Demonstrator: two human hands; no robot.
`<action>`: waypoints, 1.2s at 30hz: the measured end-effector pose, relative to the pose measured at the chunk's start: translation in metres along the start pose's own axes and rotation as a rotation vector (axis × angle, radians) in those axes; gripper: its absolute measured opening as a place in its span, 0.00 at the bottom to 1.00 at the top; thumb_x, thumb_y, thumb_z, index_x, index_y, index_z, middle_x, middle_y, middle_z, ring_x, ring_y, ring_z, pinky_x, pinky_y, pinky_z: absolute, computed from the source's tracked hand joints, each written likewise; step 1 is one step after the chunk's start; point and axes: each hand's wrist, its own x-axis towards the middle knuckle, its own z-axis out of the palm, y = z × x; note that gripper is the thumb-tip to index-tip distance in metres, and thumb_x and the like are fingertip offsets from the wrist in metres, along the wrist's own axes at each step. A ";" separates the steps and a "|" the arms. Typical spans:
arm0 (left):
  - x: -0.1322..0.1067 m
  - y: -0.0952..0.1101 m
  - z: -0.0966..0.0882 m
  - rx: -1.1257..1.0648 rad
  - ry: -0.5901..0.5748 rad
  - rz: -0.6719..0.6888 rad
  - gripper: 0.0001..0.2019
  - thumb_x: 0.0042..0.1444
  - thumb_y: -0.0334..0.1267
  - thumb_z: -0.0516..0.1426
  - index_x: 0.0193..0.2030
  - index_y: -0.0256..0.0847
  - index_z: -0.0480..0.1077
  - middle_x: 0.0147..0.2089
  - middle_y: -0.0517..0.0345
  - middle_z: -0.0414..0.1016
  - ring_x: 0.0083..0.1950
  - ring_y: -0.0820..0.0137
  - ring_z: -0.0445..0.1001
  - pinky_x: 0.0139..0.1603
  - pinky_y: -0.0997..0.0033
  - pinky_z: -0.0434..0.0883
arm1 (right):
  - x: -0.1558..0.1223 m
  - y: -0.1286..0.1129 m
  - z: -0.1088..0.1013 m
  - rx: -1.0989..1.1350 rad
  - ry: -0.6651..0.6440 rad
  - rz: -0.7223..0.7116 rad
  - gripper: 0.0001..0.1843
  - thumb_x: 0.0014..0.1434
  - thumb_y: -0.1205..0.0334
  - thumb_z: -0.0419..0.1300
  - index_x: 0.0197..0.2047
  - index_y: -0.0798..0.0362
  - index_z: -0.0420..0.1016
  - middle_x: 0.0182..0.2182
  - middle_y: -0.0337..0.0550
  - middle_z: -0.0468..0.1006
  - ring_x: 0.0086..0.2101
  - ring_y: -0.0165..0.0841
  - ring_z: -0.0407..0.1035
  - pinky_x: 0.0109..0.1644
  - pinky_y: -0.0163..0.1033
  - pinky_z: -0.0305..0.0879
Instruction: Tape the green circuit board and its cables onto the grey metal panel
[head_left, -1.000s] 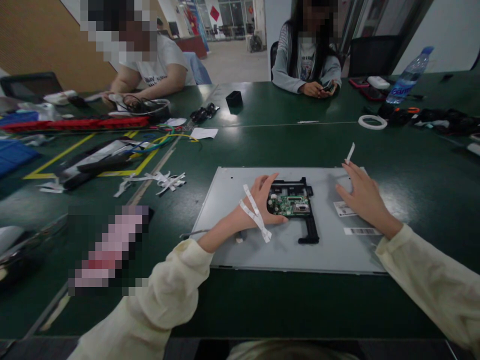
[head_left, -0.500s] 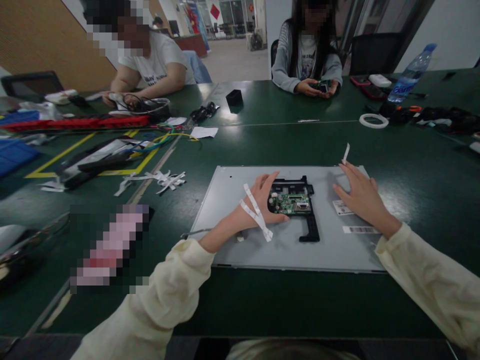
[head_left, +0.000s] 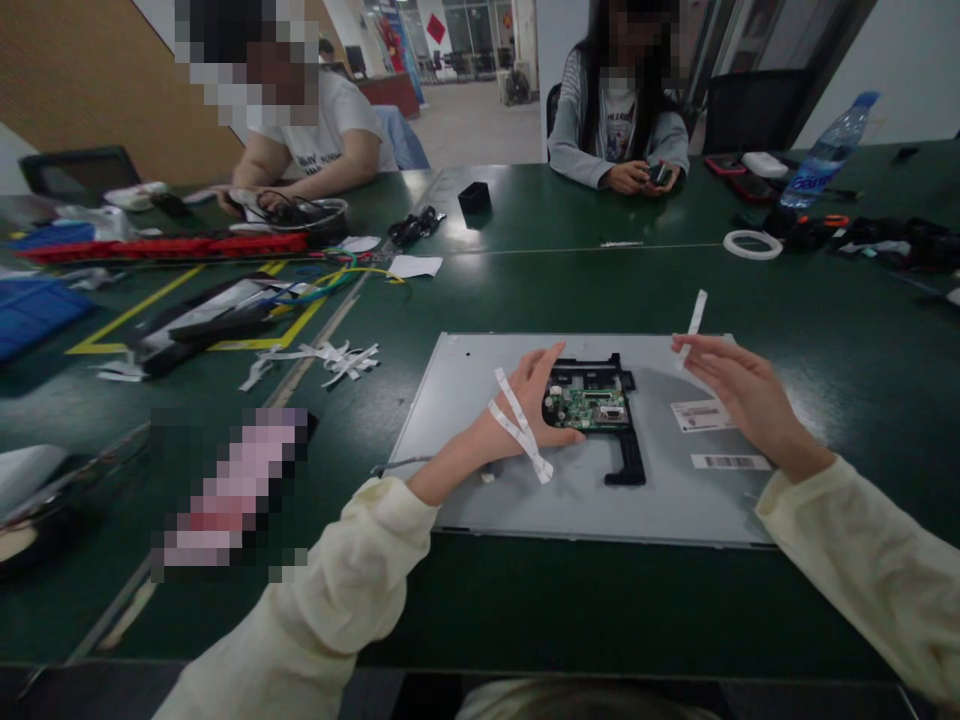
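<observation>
A flat grey metal panel point(head_left: 525, 510) lies on the table before me, with a black plastic bracket point(head_left: 634, 450) and a green circuit board point(head_left: 596, 405) on it. My left hand point(head_left: 525, 400) spans the bracket's left part, thumb and fingers curved around its edges; the palm hides that side. White tape strips point(head_left: 517, 425) stick to the back of this hand. Above the panel's far right, a white tape strip point(head_left: 698, 312) stands up from the fingertips of my right hand point(head_left: 739, 385), pinched there. Two printed labels point(head_left: 701, 416) lie under the right hand.
Crumpled white strips point(head_left: 341, 362) and a phone point(head_left: 240, 480) lie left. A tape roll point(head_left: 752, 245), a water bottle point(head_left: 829, 150) and black cables are at the far right. A small black box point(head_left: 474, 198) stands further back. Two people sit opposite, handling items.
My right hand has lifted slightly and turned, its fingers closing together on the tape strip. The left hand keeps its place on the bracket. The view has shifted a little.
</observation>
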 end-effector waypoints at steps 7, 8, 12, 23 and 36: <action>-0.001 0.002 -0.001 -0.019 -0.003 0.004 0.56 0.39 0.55 0.64 0.69 0.43 0.37 0.66 0.40 0.49 0.65 0.48 0.54 0.63 0.45 0.57 | -0.007 -0.014 0.004 0.354 -0.203 0.147 0.23 0.62 0.51 0.47 0.56 0.48 0.67 0.58 0.47 0.66 0.56 0.40 0.64 0.57 0.52 0.63; -0.001 0.002 -0.001 -0.019 -0.005 0.004 0.56 0.39 0.55 0.64 0.69 0.43 0.36 0.66 0.40 0.48 0.66 0.47 0.53 0.63 0.45 0.56 | -0.009 -0.015 0.005 0.377 -0.224 0.149 0.22 0.62 0.52 0.47 0.56 0.48 0.67 0.58 0.46 0.66 0.55 0.40 0.64 0.57 0.52 0.63; -0.001 0.001 -0.001 0.024 -0.020 0.004 0.58 0.39 0.56 0.64 0.70 0.43 0.34 0.69 0.39 0.43 0.70 0.47 0.44 0.65 0.44 0.52 | -0.014 -0.024 0.009 0.444 -0.284 0.197 0.20 0.61 0.53 0.49 0.54 0.48 0.69 0.56 0.46 0.68 0.53 0.40 0.66 0.56 0.52 0.64; 0.000 0.021 -0.018 -0.223 0.130 0.008 0.34 0.58 0.48 0.54 0.67 0.45 0.46 0.66 0.44 0.55 0.66 0.58 0.57 0.63 0.54 0.60 | -0.032 -0.045 0.020 0.402 -0.337 0.273 0.25 0.58 0.55 0.59 0.59 0.47 0.66 0.31 0.39 0.76 0.29 0.27 0.67 0.37 0.36 0.66; -0.012 0.063 -0.020 -0.330 -0.226 0.006 0.13 0.58 0.43 0.54 0.29 0.36 0.72 0.21 0.63 0.68 0.21 0.79 0.63 0.23 0.78 0.58 | -0.049 -0.065 0.041 0.247 -0.530 0.186 0.31 0.57 0.57 0.60 0.63 0.47 0.58 0.30 0.38 0.76 0.33 0.31 0.72 0.38 0.38 0.67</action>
